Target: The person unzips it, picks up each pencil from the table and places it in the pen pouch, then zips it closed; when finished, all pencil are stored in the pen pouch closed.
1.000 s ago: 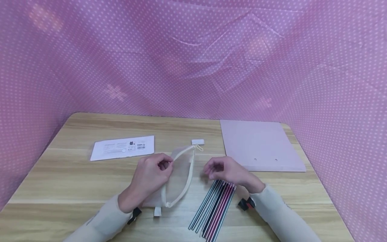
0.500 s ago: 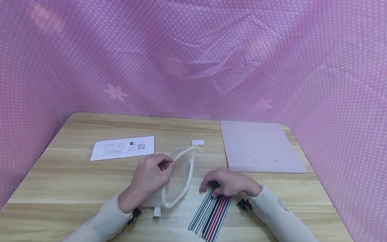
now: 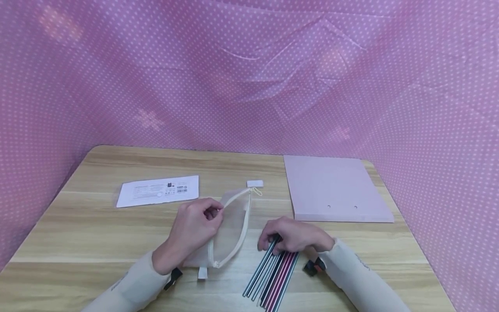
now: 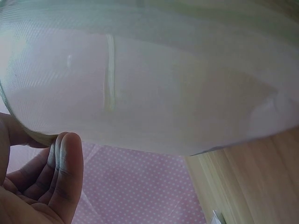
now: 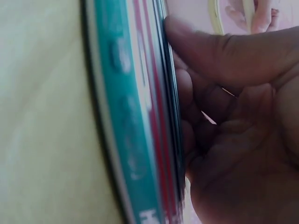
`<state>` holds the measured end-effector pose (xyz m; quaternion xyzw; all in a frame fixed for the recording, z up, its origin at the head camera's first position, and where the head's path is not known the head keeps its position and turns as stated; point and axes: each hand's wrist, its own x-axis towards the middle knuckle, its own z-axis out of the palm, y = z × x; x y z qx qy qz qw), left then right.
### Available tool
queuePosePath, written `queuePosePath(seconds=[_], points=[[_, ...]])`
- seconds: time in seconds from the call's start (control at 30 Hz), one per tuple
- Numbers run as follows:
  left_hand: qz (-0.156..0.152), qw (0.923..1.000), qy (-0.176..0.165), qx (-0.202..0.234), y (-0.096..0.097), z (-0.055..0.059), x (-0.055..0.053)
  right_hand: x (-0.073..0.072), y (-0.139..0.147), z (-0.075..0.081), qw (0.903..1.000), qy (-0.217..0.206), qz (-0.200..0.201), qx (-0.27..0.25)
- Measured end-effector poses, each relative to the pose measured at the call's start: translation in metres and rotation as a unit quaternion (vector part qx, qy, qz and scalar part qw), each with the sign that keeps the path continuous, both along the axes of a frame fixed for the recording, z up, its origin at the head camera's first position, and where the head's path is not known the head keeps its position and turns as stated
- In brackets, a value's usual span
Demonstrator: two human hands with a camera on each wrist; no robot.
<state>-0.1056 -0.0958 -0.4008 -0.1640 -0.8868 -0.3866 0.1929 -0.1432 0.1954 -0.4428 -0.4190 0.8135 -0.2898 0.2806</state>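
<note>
My left hand [image 3: 195, 227] pinches the near-left edge of a translucent zip pouch [image 3: 234, 223] and holds its mouth apart. In the left wrist view, the thumb and fingertips grip the rim of the pouch [image 4: 154, 93], whose see-through wall fills most of the picture. Just right of the pouch lies a loose row of several pencils [image 3: 277, 277], dark green, black and dark pink. My right hand [image 3: 293, 234] is over their far ends, thumb and fingers pinching at the left-hand pencils. Close up, the right thumb presses along the side of the pencils [image 5: 133, 116].
A small white eraser [image 3: 255, 183] lies beyond the pouch, by its zip-pull loop. To the back left is a flat white printed package [image 3: 157, 191]. A pink folder [image 3: 339, 188] lies at the back right. Pink dotted cloth [image 3: 249, 86] surrounds the wooden table [image 3: 78, 242].
My right hand has come down onto the far ends of the pencils, and its fingers have closed around some of them. The left hand and the pouch stay where they were.
</note>
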Motion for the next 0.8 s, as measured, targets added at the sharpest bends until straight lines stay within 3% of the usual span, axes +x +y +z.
queuePosePath(seconds=[0.13,0.37,0.8], points=[[0.001,1.0000,-0.004,-0.002,0.0000,0.0006,-0.0005,-0.0001,-0.0016,-0.0006,0.9999,0.015,0.008,0.002],[0.001,0.9999,-0.012,-0.004,-0.0001,0.0011,0.0003,-0.0012,-0.0024,-0.0028,0.9952,0.060,0.072,-0.027],[0.002,0.9999,-0.014,-0.005,-0.0008,0.0009,0.0016,0.0009,-0.0025,-0.0004,0.9962,0.047,0.067,-0.031]])
